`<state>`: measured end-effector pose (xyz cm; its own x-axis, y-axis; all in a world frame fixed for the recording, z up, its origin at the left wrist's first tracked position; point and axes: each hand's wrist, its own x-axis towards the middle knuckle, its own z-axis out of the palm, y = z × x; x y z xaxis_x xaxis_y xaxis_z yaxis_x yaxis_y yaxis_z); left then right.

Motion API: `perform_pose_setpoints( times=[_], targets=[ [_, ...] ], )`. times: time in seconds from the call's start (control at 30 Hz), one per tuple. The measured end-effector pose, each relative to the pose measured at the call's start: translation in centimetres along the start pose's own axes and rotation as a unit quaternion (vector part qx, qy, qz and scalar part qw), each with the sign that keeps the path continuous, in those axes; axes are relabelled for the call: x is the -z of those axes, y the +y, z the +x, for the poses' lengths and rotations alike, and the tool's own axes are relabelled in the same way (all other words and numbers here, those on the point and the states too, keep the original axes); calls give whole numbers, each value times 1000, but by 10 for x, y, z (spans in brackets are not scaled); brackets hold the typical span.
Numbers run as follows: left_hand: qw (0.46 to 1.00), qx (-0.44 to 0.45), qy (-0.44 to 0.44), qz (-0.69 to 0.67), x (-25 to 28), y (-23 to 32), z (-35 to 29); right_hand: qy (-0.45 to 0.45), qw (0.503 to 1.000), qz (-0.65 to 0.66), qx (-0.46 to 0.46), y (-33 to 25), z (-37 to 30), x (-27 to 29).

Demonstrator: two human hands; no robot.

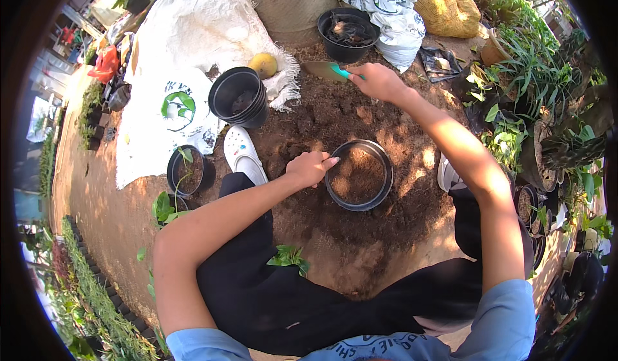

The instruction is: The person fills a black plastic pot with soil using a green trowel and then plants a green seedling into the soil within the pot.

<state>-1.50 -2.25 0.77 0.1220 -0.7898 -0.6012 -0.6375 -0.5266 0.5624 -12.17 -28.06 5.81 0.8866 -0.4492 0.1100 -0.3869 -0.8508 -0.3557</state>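
The air over the pot (360, 206) is open for a hand. The left hand (310, 169) blocks its left rim, the left shoe (244, 152) and stacked pots (255, 115) farther left. Rightward, low soil (415, 175) leaves passage to the right shoe (449, 174).

left hand (309, 169) grips a black pot (389, 179) — right hand (378, 81) holds a green-handled trowel (325, 70)

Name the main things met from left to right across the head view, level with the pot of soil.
Black pot with a leafy plant, white clog, left hand, black pot of soil, partly hidden white shoe.
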Motion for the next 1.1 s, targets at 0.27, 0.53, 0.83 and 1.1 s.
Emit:
perform_pose_setpoints(
  times=[0.27,0.53,0.83,1.1],
  targets=[
    [999,12,11,39,-2,-7,-2,-207,978,-2,-36,16,-64,-58],
    [998,16,27,62,-3,-3,4,-191,977,66,-65,20,-5,26],
    [997,-3,26,66,-1,-1,3,-68,980,-75,169,45,-65,-112],
    [997,-9,38,71,-5,-12,5,-88,993,-31,77,48,-125,-87]
  ],
)
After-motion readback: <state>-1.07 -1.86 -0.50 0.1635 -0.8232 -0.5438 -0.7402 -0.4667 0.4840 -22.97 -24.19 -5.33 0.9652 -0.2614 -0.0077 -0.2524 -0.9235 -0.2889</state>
